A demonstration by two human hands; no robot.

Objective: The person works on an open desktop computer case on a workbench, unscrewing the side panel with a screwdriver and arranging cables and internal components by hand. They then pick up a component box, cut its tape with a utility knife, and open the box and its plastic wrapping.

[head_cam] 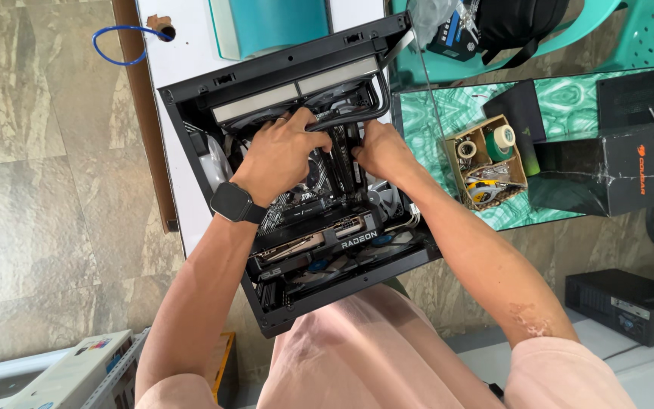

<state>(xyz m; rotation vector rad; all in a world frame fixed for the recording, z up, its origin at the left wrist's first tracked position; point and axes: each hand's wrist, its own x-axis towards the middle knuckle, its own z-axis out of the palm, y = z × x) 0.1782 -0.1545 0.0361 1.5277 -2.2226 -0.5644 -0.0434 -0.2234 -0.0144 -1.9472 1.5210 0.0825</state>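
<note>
Both hands work inside the open PC case (191,136) on the white table (183,45). Left hand (281,155) grips the black tubes (350,117). Right hand (381,150) presses the RAM (342,163), fingers curled.

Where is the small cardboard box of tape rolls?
In the head view, the cardboard box sits on the green table, right of the computer case, beside a black box.

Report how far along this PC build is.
Done: graphics card and radiator sit inside the open case. In hand: left hand grips the black tubes; right hand presses near the memory slots. Left: the side is not yet closed.
</note>
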